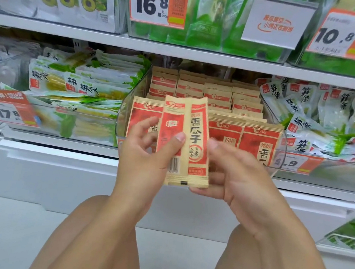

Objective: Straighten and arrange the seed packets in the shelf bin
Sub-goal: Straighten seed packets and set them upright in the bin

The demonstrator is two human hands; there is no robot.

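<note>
While the clear bin [128,104] on the middle shelf stands nearly full of red-and-tan seed packets [225,129], two of them [185,140] are held out in front of it, upright and side by side, one showing its barcode back and the other its printed front. The left hand [146,152] pinches the pair, its thumb pressed flat on the back-facing packet and its fingers curled behind. The right hand [234,176] cups the lower right edge, fingers bent beneath the bottom corner, seemingly to square the two edges together so they go back as a neat pair. Inside the bin the rear rows stand in tidy files, while the front row leans toward the wall with a gap just behind where the hands are, likely the slot these two belong in. One packet probably needs turning so both fronts face outward. Neighbouring bins hold green-and-white snack bags [83,84], and an orange price tag [298,162] hangs on the bin's front lip.
</note>
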